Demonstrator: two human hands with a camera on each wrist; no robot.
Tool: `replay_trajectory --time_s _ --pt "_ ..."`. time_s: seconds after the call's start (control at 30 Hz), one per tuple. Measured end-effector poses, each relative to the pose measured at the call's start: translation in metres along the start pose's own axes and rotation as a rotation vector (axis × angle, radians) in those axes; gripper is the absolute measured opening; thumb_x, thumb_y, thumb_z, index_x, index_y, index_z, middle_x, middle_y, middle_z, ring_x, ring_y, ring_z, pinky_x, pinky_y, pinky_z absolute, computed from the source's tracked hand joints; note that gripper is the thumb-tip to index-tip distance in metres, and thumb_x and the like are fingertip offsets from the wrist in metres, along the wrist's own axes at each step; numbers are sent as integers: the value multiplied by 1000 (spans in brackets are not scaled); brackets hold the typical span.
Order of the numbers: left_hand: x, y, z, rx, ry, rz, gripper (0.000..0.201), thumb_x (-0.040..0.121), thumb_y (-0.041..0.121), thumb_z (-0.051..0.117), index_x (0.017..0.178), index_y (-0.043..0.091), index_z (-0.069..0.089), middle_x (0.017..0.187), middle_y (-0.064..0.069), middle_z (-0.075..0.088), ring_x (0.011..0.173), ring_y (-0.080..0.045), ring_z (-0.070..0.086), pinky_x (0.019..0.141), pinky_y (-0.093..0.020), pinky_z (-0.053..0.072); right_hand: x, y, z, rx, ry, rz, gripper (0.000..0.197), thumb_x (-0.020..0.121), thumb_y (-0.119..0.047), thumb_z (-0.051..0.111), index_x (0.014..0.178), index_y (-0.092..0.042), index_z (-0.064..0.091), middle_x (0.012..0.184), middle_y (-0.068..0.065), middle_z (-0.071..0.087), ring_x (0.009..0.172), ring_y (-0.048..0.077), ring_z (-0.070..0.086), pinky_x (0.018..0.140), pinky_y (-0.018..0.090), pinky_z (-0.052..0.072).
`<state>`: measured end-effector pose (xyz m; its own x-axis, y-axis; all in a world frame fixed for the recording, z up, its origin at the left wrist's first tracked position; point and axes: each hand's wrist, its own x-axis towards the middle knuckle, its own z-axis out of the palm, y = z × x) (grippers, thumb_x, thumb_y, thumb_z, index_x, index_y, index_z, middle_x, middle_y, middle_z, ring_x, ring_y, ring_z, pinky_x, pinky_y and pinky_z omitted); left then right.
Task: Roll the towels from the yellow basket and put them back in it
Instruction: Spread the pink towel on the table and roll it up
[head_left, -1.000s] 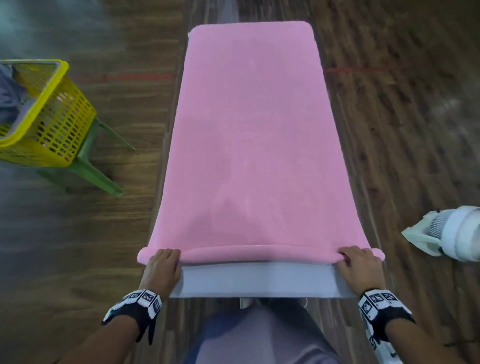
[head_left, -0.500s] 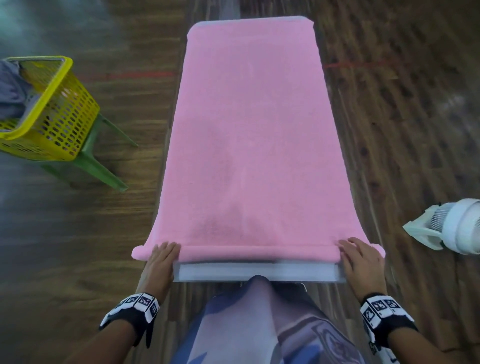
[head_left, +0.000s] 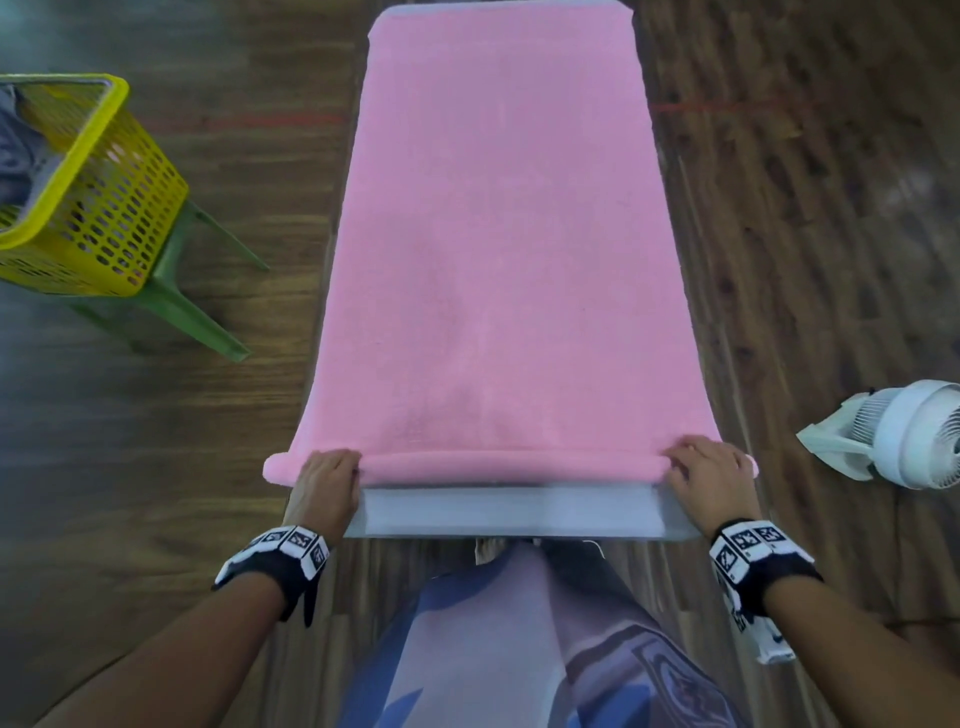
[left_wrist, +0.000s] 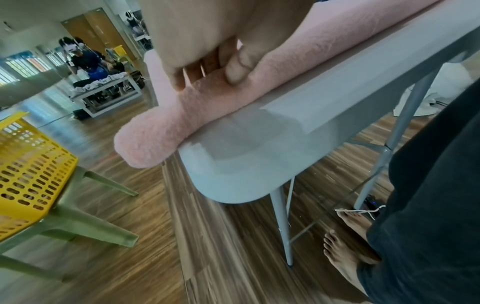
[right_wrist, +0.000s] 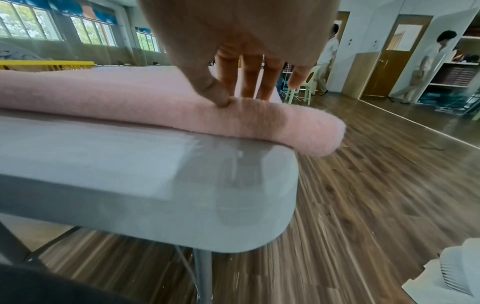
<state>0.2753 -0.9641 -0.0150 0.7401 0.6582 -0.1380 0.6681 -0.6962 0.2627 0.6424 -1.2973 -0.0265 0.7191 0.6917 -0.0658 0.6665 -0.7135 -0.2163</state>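
Note:
A pink towel (head_left: 498, 249) lies flat along the grey table (head_left: 509, 512), with its near end turned into a thin roll (head_left: 509, 467). My left hand (head_left: 327, 478) grips the roll's left end, fingers curled over it and thumb against its near side (left_wrist: 207, 80). My right hand (head_left: 709, 470) pinches the right end, with the thumb on the near side and the fingers over the top (right_wrist: 241, 96). Both roll ends (left_wrist: 155, 139) (right_wrist: 311, 133) overhang the table sides. The yellow basket (head_left: 98, 208) stands at the left with a grey towel (head_left: 18, 150) in it.
The basket sits on a green stool (head_left: 182, 306) on the wooden floor, left of the table. A white fan (head_left: 904, 441) lies on the floor at the right. A bare strip of table shows between the roll and my body. People stand in the far background.
My fingers, stretched flat over the towel's near end half a second ago, now curl on the roll. The roll stays near the table's front edge.

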Motion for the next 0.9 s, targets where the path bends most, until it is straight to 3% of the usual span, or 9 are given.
replay_trajectory --time_s 0.07,0.2,0.27,0.37,0.47,0.53,0.7,0.8,0.9 --pt "1 -2 4 -13 35 -19 37 86 16 37 111 2 59 108 -15 61 98 -35 55 93 -50 43 1 1 3 116 16 -36 35 83 -22 46 104 -13 73 111 9 67 100 33 60 95 43 44" --pt "-17 0 12 -11 46 36 33 77 12 55 109 4 61 104 -11 61 93 -33 55 85 -42 45 -26 0 15 194 -55 -69 30 85 -9 66 115 -4 66 116 11 65 106 31 57 101 43 44" --pt "-18 1 10 -10 13 0 30 72 10 62 102 7 64 99 -8 64 90 -33 58 80 -43 47 -30 0 16 151 -71 -73 30 77 -8 65 107 -6 69 108 10 68 99 33 61 93 46 49" --pt "-2 5 4 -2 8 -30 29 76 20 47 95 9 66 93 -7 65 85 -32 58 75 -44 47 -11 -4 6 57 -40 -21 32 71 -23 53 94 -13 73 94 7 70 86 34 62 79 46 48" --pt "10 9 0 -94 142 -66 31 88 15 44 110 5 62 108 -11 61 97 -31 52 85 -45 44 8 -10 -1 124 18 -30 32 83 -20 49 106 -11 69 111 10 64 97 33 58 90 47 46" --pt "8 12 2 -98 197 -14 32 91 16 41 111 2 62 107 -11 60 97 -28 49 88 -46 45 8 -16 1 169 15 -75 27 88 -15 60 114 -10 66 118 11 61 104 30 55 97 46 43" --pt "-11 4 10 -29 93 92 40 82 19 40 111 4 62 108 -9 60 103 -28 48 96 -51 43 -13 -18 14 123 -69 -65 38 69 -4 76 106 -11 68 105 8 66 96 31 57 89 46 46" --pt "2 0 3 -14 35 61 37 78 24 41 101 9 66 100 -5 65 94 -28 55 88 -42 43 4 -26 5 1 -82 2 22 75 -18 68 96 -18 72 93 3 69 87 29 59 84 45 43" --pt "23 1 -4 -23 77 12 28 82 10 55 109 9 63 111 -8 62 101 -30 53 90 -46 42 21 -33 -1 76 7 -20 34 86 -23 43 109 -19 68 110 4 64 100 29 56 93 46 39"
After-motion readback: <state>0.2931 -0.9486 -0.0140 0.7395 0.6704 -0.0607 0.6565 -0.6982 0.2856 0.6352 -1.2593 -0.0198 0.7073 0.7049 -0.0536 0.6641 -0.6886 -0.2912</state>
